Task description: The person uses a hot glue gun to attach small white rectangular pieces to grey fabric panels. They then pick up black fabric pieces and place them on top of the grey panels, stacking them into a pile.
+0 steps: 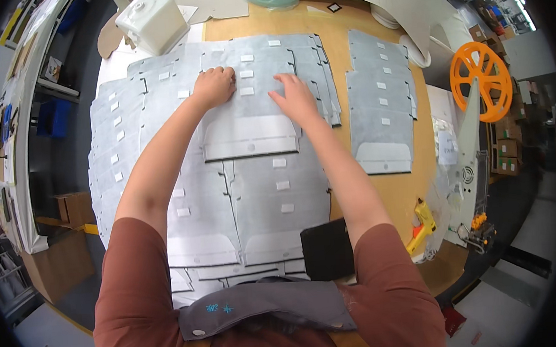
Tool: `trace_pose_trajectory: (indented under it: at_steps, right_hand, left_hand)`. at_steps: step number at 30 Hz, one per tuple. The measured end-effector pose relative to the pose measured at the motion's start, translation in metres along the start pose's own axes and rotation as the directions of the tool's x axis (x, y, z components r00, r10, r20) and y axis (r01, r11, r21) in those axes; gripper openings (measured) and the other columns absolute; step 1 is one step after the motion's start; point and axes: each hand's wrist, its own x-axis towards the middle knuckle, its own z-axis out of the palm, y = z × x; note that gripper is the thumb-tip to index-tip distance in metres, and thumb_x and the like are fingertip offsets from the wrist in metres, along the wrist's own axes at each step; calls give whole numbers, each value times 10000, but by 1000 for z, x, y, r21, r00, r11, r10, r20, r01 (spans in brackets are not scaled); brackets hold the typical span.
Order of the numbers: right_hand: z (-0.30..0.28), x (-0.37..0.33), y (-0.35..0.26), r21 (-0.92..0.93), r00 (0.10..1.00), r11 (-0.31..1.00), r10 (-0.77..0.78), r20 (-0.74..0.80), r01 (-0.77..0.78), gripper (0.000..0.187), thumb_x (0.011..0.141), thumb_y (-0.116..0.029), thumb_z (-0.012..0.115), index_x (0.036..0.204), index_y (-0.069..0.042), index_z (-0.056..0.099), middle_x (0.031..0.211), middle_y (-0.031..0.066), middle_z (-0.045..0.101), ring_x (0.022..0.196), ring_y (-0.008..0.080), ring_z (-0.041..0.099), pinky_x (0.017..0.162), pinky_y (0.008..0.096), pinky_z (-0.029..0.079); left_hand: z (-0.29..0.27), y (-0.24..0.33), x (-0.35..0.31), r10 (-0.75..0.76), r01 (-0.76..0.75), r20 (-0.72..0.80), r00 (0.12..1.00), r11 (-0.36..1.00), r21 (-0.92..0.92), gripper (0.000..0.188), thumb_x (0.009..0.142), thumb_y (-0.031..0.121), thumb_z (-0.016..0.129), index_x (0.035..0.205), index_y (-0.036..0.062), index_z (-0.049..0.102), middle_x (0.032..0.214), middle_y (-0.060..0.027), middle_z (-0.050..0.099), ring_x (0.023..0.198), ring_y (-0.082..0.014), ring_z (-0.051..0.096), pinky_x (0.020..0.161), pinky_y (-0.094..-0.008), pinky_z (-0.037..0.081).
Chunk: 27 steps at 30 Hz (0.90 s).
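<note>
Grey fabric-like cut panels with small white rectangular patches lie overlapped across the table. The upper one, a grey panel (254,107) with a white band along its near edge, lies under both my hands. My left hand (216,86) rests at its left side, fingers curled down and knuckles up; the fingertips and anything in them are hidden. Over the panel's right part, my right hand (294,97) has thumb and fingers apart, holding nothing visible. A white patch (247,91) lies between the hands, in a column with others. Nearer me are more grey panels (275,219).
A separate stack of grey panels (381,127) lies to the right. Beyond it stand an orange reel (480,82) and a yellow glue gun (422,226). A white plastic container (151,22) is at the far left. By my right elbow sits a black square piece (327,250).
</note>
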Motion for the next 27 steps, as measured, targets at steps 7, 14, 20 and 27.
trace_pose_trajectory:
  at_steps: [7, 14, 20, 27]
  right_hand:
    - [3, 74, 5, -84, 842, 996, 60, 536, -17, 279, 818, -375, 738, 960, -151, 651, 1054, 26, 661, 1083, 274, 597, 895, 434, 437]
    - [6, 87, 30, -9, 930, 988, -139, 339, 151, 242, 837, -342, 721, 851, -121, 625, 958, 36, 642, 928, 235, 613, 786, 384, 455]
    - [21, 112, 28, -144, 936, 986, -27, 352, 83, 303, 816, -408, 730, 839, -121, 635, 986, 48, 667, 956, 252, 636, 791, 409, 494]
    - [4, 132, 35, -103, 718, 993, 35, 695, 50, 317, 819, -422, 714, 927, -124, 696, 1016, 74, 672, 965, 252, 646, 808, 412, 514]
  left_hand:
    - [-5, -36, 11, 173, -142, 106, 979, 956, -256, 184, 886, 208, 681, 982, 77, 594, 955, -98, 651, 942, -276, 617, 806, -392, 486]
    - [-23, -32, 25, 93, -53, 64, 994, 882, -468, 131, 918, 165, 646, 980, 72, 577, 939, -101, 611, 861, -260, 592, 766, -363, 486]
    - [-5, -41, 64, 80, -76, 28, 996, 990, -121, 238, 886, 241, 684, 1039, 86, 588, 1033, -105, 651, 988, -299, 623, 881, -401, 483]
    - [-23, -51, 80, 196, -156, 315, 928, 976, -150, 232, 886, 222, 675, 1044, 79, 583, 1115, -119, 604, 968, -296, 595, 870, -387, 478]
